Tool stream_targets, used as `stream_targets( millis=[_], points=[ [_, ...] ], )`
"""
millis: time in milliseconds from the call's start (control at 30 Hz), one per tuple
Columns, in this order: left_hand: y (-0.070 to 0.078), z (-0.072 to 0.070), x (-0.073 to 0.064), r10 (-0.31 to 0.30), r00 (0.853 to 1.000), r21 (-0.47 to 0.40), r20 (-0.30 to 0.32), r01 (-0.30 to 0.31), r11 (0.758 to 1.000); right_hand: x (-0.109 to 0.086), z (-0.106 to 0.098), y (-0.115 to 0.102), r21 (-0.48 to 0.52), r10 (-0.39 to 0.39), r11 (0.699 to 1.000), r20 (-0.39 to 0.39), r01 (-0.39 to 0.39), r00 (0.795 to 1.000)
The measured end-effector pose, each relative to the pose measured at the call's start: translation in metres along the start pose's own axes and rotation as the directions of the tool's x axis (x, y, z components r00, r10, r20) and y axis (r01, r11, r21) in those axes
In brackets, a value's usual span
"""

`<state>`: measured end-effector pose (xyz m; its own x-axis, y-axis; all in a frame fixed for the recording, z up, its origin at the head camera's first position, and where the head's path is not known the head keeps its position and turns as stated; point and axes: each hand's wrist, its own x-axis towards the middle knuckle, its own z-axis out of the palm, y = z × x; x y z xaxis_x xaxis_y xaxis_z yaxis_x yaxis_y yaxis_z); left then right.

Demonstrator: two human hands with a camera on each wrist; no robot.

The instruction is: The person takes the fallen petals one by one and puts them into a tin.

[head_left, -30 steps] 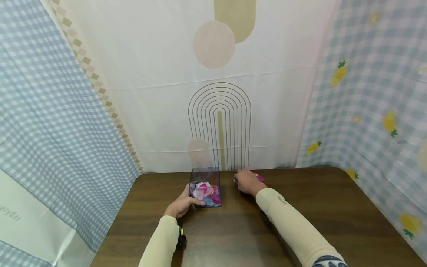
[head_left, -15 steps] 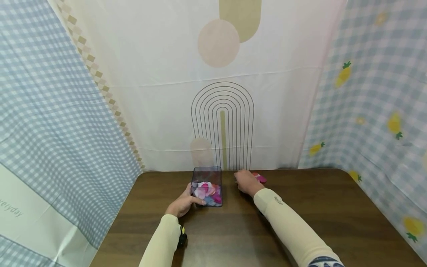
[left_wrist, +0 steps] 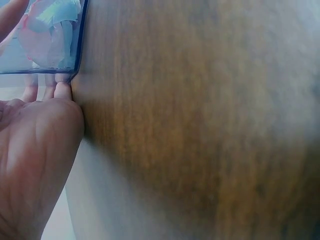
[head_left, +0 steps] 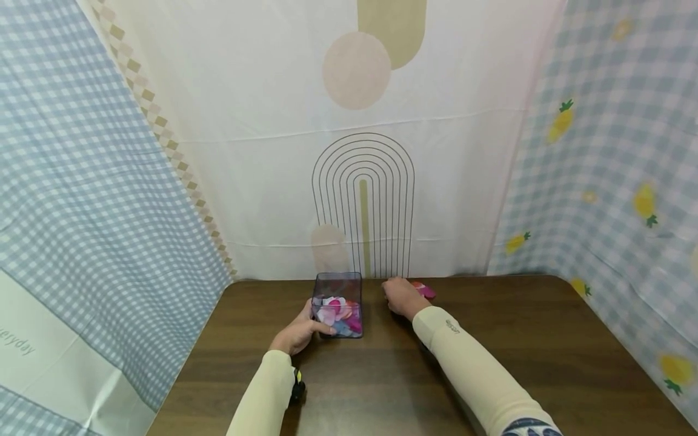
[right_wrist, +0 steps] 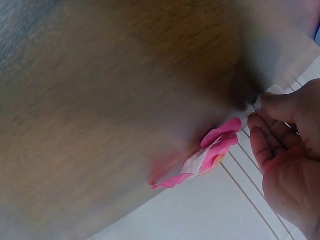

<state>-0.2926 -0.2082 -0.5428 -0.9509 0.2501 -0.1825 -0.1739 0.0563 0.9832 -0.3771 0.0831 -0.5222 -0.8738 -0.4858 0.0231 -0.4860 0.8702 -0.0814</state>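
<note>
A see-through, dark-tinted plastic box [head_left: 338, 284] stands near the table's back edge. Inside lie petal-like pieces [head_left: 335, 310] in pink, white and blue. My left hand [head_left: 296, 334] grips the box's left side, thumb across the front; in the left wrist view, fingers show behind its clear wall. To the right of the box, my right hand [head_left: 402, 297] is low over the table. Its curled fingers pinch a small pale petal [right_wrist: 274, 90] in the right wrist view. Beside this hand lies a cluster of pink and white petals [right_wrist: 215, 147], partly hidden by the hand in the head view.
The brown wooden table [head_left: 371, 393] ends at a white patterned cloth [head_left: 458, 181] hanging close behind the box and right hand. Checked cloths hang on both sides, the right one [head_left: 611, 181] with pineapple prints. A black band [head_left: 297, 387] sits on the left wrist.
My right hand has shifted slightly left, and more of the pink petals shows beside it. My left hand keeps its grip on the box. The head view has turned slightly.
</note>
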Motion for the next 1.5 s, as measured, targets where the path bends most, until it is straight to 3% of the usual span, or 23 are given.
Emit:
stream_targets(
  millis=[200, 467, 667, 867, 1167, 1500],
  points=[
    [0.0, -0.001, -0.001, -0.001, 1.0, -0.002, -0.005, 0.001, 1.0, 0.0, 0.0, 0.0, 0.001, -0.007, 1.0, -0.009, 0.007, 1.0],
    [0.001, 0.0, -0.001, 0.004, 1.0, 0.001, 0.004, -0.004, 1.0, -0.003, -0.006, 0.008, 0.13, -0.012, 0.991, -0.032, 0.016, 0.999],
    [-0.002, 0.001, -0.002, 0.0, 1.0, 0.001, 0.01, 0.0, 1.0, -0.014, -0.019, 0.011, 0.324, 0.031, 0.946, -0.036, -0.017, 0.999],
    [-0.004, 0.0, -0.001, 0.011, 1.0, 0.004, 0.009, -0.011, 1.0, -0.04, -0.029, 0.004, 0.456, 0.039, 0.89, -0.147, 0.032, 0.988],
    [-0.001, -0.003, -0.001, 0.007, 1.0, -0.008, -0.007, -0.007, 1.0, -0.073, -0.028, -0.009, 0.449, -0.04, 0.877, -0.291, 0.173, 0.956],
    [-0.002, -0.002, -0.001, 0.0, 1.0, -0.007, -0.006, 0.0, 1.0, -0.08, -0.025, -0.005, 0.451, -0.029, 0.874, -0.319, 0.179, 0.947]
  ],
)
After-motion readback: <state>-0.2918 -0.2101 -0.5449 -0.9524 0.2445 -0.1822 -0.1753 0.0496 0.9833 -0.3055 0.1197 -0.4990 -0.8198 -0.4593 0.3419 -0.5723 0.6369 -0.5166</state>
